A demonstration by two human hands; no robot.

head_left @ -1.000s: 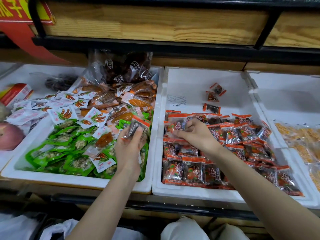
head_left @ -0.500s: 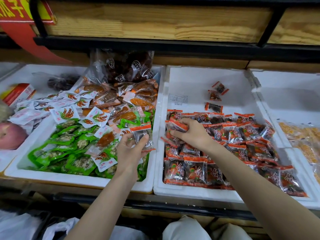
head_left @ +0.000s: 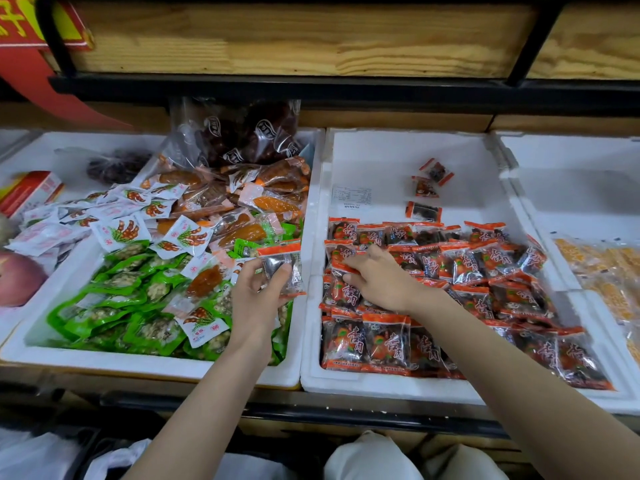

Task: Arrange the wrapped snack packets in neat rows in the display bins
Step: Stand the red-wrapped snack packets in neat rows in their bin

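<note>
Two hands grip (both bare): left hand (head_left: 255, 294) holds a loose packet (head_left: 282, 268) over the left bin (head_left: 104, 362); right hand (head_left: 381, 279) pinches a pile packet (head_left: 338, 255) inside the middle bin (head_left: 381, 383).

A red sign (head_left: 41, 26) is hanging at the upper left beside the wooden shelf front (head_left: 277, 36). A pinkish fruit (head_left: 19, 278) is lying far left, and white bags (head_left: 41, 459) are slumping below.

Left hand (head_left: 258, 289) around one loose packet (head_left: 282, 268); right hand (head_left: 377, 278) on packets (head_left: 464, 268) in white bin (head_left: 388, 168).
</note>
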